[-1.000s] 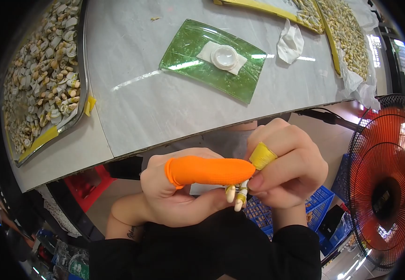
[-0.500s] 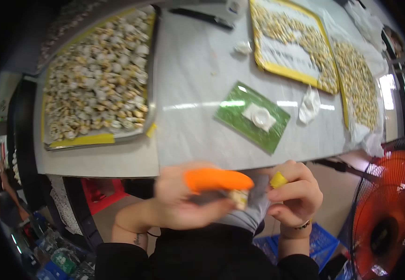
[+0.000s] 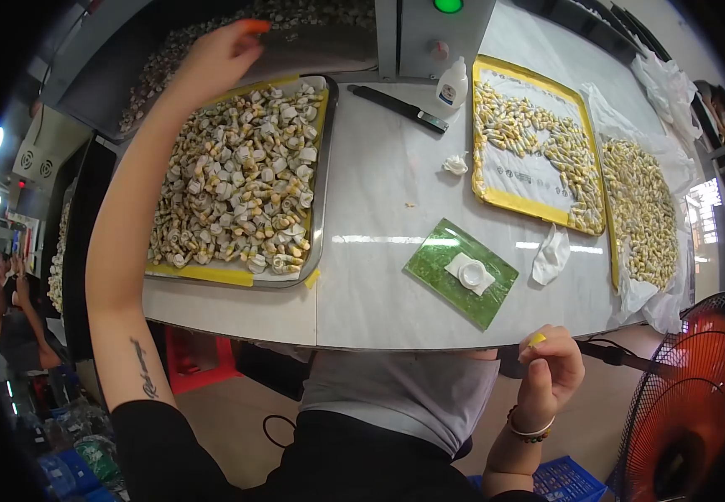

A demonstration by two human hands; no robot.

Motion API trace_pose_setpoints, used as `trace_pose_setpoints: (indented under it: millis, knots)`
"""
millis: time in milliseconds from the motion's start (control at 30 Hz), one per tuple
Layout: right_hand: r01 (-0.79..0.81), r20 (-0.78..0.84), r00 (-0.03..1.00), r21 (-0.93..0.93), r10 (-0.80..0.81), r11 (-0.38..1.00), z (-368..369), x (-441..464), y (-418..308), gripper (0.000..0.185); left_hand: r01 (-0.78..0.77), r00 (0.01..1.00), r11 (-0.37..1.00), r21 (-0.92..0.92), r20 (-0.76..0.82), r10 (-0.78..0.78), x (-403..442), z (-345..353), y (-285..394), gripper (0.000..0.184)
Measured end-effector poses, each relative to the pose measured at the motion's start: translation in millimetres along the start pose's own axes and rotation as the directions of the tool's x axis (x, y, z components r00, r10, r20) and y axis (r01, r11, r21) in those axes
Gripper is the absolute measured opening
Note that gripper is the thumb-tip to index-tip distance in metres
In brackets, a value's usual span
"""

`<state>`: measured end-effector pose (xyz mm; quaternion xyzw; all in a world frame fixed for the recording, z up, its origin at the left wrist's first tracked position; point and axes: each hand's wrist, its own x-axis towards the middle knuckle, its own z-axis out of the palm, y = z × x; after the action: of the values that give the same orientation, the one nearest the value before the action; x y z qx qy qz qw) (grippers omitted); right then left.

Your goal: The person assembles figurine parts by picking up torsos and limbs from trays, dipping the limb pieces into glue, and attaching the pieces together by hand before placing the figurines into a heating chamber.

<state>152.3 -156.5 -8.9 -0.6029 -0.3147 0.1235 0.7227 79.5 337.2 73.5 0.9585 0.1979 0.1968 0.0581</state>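
My left hand (image 3: 222,57) is stretched over the dark bin (image 3: 329,58) at the upper left, with an orange cover on one finger. Its thumb and fingers are apart, and nothing shows between them. Below that arm is a tray (image 3: 324,180) heaped with small white and yellowish pieces. My right hand (image 3: 549,368) hovers by the table's front edge, fingers curled in, with yellow tape round one fingertip; what it pinches is too small to name. Left of it, a white round dish (image 3: 472,274) sits on a green plate (image 3: 438,266).
A yellow-edged tray (image 3: 538,219) and another heap of small pieces (image 3: 640,209) are at the right. A white bottle (image 3: 453,84), black tweezers-like tool (image 3: 396,107) and crumpled tissue (image 3: 551,258) rest on the table. An orange fan (image 3: 689,410) stands lower right.
My left hand has moved from beside my right hand up to the bin, and the small pieces it held no longer show. My right hand stays near the table edge. The view has widened.
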Motion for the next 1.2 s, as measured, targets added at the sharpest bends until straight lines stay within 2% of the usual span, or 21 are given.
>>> trace_pose_setpoints:
  millis: [33,100,133,200,333,400,433,467,533,600,667,733,800,833,867,900,933,1000,1033,1133,1200]
  knots:
    - [0.014,-0.017,1.0,0.0,-0.014,1.0,-1,-2,-1,0.013,-0.002,0.999,0.998,0.063,0.046,-0.001,24,19,-7,0.031]
    - [0.049,-0.041,0.998,-0.028,-0.05,0.998,-3,-6,-5,0.011,-0.188,0.977,0.946,0.264,-0.048,0.207,53,61,-20,0.028]
    - [0.079,-0.063,0.995,-0.052,-0.082,0.996,-5,-8,-7,0.01,-0.194,0.975,0.948,0.252,-0.053,0.214,70,74,-30,0.028]
    - [0.12,-0.076,0.989,-0.117,-0.13,0.986,-13,-10,-9,0.009,-0.112,0.992,0.914,0.391,0.099,0.079,94,96,-49,0.028]
    - [0.143,-0.092,0.984,-0.125,-0.155,0.982,-28,-12,-12,0.007,-0.05,0.994,0.9,0.432,0.109,0.002,103,90,-41,0.03]
    - [0.186,-0.063,0.977,-0.209,-0.203,0.96,-35,-2,-15,0.006,0.014,0.997,0.94,0.342,0.069,-0.04,99,82,-42,0.026]
    - [0.211,-0.038,0.973,-0.267,-0.229,0.94,-37,7,-20,0.005,0.227,0.973,0.972,0.054,-0.047,-0.225,88,66,-24,0.026]
    - [0.265,0.022,0.96,-0.389,-0.279,0.882,-41,18,-26,0.007,0.392,0.9,0.884,-0.255,-0.095,-0.426,78,54,-8,0.033]
    - [0.364,0.164,0.924,-0.658,-0.345,0.66,-41,49,-38,0.014,0.219,0.973,0.79,-0.572,0.064,-0.223,68,57,-58,0.025]
    - [0.385,0.268,0.916,-0.798,-0.298,0.463,-46,83,-35,0.014,0.284,0.956,0.601,-0.747,0.176,-0.234,2,16,50,0.029]
    - [0.363,0.28,0.929,-0.819,-0.243,0.444,-48,120,-21,0.011,0.319,0.944,0.416,-0.851,0.248,-0.218,-52,-11,102,0.025]
    - [0.358,0.313,0.934,-0.827,-0.172,0.434,-47,155,-3,0.012,0.309,0.951,0.282,-0.908,0.295,-0.092,-104,-23,139,0.026]
    - [0.35,0.333,0.935,-0.815,-0.121,0.462,-41,178,9,0.014,0.457,0.882,0.099,-0.884,0.465,0.072,-149,-33,178,0.03]
    - [0.381,0.373,0.924,-0.867,-0.089,0.322,-38,185,17,0.014,0.5,0.856,0.021,-0.866,0.497,0.142,-165,-27,198,0.029]
    - [0.417,0.414,0.909,-0.891,-0.059,0.179,-33,192,25,0.015,0.618,0.771,-0.125,-0.776,0.568,0.289,-174,-26,210,0.027]
    - [0.404,0.405,0.914,-0.902,-0.027,0.153,-32,198,33,0.015,0.654,0.736,-0.166,-0.738,0.568,0.368,-181,-18,216,0.026]
    - [0.429,0.43,0.902,-0.886,-0.038,0.177,-29,200,34,0.015,0.687,0.7,-0.208,-0.696,0.558,0.446,-189,-6,220,0.028]
    - [0.418,0.421,0.907,-0.894,-0.016,0.16,-25,197,29,0.012,0.621,0.747,-0.222,-0.752,0.483,0.457,-202,19,224,0.024]
    - [0.434,0.438,0.899,-0.884,-0.016,0.172,-22,196,26,0.012,0.617,0.756,-0.226,-0.754,0.488,0.436,-206,24,227,0.024]
    - [0.349,0.372,0.924,-0.915,0.088,0.203,-14,188,13,0.015,0.621,0.778,-0.358,-0.697,0.496,0.385,-212,31,237,0.026]
    - [0.251,0.382,0.922,-0.711,0.061,0.656,-12,173,3,0.02,0.681,0.721,-0.55,-0.483,0.571,0.392,-211,30,244,0.03]
